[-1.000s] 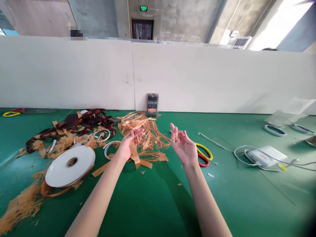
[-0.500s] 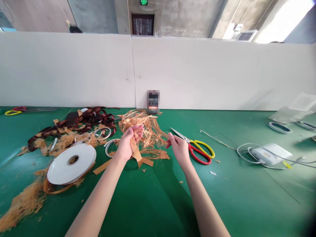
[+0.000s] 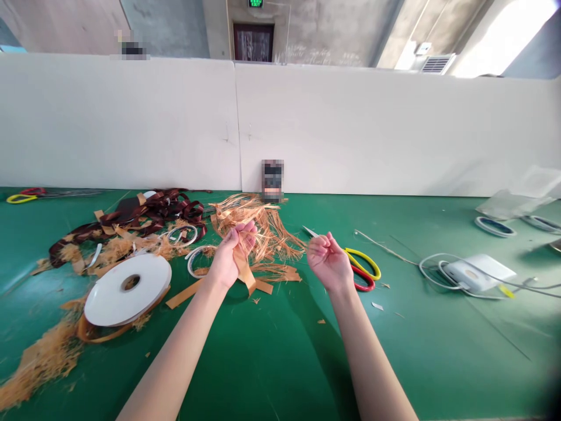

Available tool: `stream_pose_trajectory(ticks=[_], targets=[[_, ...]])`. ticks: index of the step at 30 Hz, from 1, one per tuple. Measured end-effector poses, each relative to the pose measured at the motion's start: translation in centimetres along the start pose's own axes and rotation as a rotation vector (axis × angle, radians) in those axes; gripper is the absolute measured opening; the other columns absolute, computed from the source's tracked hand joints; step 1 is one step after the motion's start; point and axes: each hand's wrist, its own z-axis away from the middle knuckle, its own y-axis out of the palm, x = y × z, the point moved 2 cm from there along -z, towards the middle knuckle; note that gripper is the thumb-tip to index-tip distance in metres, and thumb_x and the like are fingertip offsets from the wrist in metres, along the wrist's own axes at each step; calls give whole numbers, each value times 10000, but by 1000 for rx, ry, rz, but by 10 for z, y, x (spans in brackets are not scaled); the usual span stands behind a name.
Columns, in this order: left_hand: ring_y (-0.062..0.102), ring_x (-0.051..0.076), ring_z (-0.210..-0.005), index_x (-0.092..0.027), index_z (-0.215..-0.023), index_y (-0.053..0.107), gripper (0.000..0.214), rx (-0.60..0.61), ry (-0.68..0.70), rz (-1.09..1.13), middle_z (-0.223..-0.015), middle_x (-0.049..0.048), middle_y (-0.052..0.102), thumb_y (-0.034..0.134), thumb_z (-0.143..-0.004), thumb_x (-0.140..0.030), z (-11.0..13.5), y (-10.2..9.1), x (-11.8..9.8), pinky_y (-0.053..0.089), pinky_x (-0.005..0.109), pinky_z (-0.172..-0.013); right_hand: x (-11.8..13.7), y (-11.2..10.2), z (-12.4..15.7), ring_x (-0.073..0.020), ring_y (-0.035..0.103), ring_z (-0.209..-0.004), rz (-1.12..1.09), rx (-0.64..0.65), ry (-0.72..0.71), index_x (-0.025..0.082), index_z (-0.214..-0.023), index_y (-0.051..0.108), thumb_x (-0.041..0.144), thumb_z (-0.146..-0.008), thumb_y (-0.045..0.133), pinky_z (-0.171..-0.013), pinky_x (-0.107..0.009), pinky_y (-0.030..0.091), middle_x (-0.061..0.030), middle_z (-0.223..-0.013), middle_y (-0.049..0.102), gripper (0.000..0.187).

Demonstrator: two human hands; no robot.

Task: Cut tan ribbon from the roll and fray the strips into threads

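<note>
My left hand [image 3: 231, 252] is raised over the green table and closed round a bundle of thin orange strips [image 3: 263, 231], with a wider orange ribbon [image 3: 245, 275] hanging down from it. My right hand [image 3: 328, 257] is held up palm toward me to the right of the bundle, fingers curled in; whether a strand is pinched in them I cannot make out. Just behind my right hand lie scissors [image 3: 362, 268] with one yellow and one red handle.
A white tape roll [image 3: 128, 289] lies at the left, with dark brown ribbon [image 3: 144, 216] and orange shreds [image 3: 44, 356] around it. A white device with cables [image 3: 475, 271] is at the right. A white partition wall [image 3: 350, 128] closes the table's far edge.
My right hand dropped to the strips beside the scissors half a second ago, then lifted again and turned palm up with fingers curled. The left hand stays on the bundle.
</note>
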Motion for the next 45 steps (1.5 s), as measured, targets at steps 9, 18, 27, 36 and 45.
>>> stream_pose_trajectory(ticks=[9,18,27,36,45], targets=[[685,152,-897,-169,-825,681,180,-48,5,-7,-965,46,738,521,-905,-183,6,10,-10,532,238,-757,21,-16,-8,-126,671,-848,42,-91,-178,217,-499,403,362,-990,303,-732,-255,587,-52,-797,692,522],[686,96,-792,-179,-791,667,324,-173,11,58,-928,14,738,391,-957,-141,3,5,-32,519,182,-668,5,-4,2,-38,260,-344,855,95,-184,184,-656,624,711,-828,378,-332,-218,252,-48,-695,695,606],[675,82,-668,-166,-764,667,272,-178,25,13,-851,19,749,454,-930,-129,1,2,-33,524,158,-631,-31,-17,-8,-59,318,-416,1248,36,-172,183,-445,561,390,-449,871,-393,-207,222,75,-402,428,372],[691,114,-773,-165,-783,665,171,-149,-3,-33,-893,30,740,536,-890,-134,3,6,-25,522,173,-616,2,0,-1,-89,609,-549,688,34,-181,152,-835,691,436,-962,329,-513,-176,531,-98,-854,727,476],[666,69,-620,-156,-769,663,251,-145,-15,-31,-853,27,747,467,-919,-105,4,6,-24,527,140,-573,2,1,-1,-164,546,-1218,377,126,-206,132,-1017,645,-60,-660,546,-1057,-269,415,-105,-1187,656,417]])
